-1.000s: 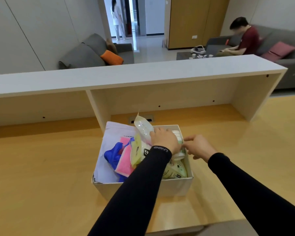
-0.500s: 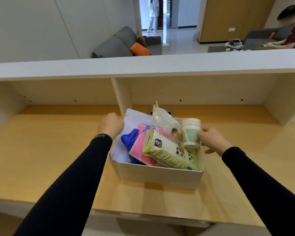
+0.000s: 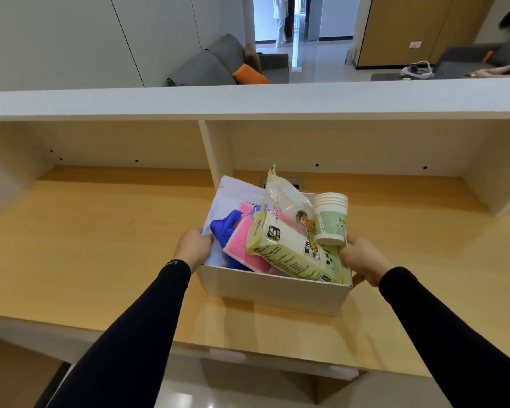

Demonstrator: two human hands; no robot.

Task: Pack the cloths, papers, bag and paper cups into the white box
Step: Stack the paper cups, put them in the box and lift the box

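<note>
The left hand, in a black sleeve, is gripping the left wall of the white box, its fingers curling over the rim and touching the white papers that are leaning up out of the box's left side. The box is sitting on the wooden desk, just in front of the white shelf divider. Inside it, beside the papers, a blue cloth is lying bunched against a pink cloth. Next to these, a pale yellow packet printed with dark text is lying tilted across the middle, its lower end resting near the front wall. Behind the packet, a clear plastic bag is sticking up above the rim, its top edge pointing toward the shelf. To the right of the bag, a stack of green paper cups is standing upright in the box's right rear corner, rising above the rim. The right hand, also in a black sleeve, is clasping the right wall of the box, thumb over the rim just beside the base of the cups.
</note>
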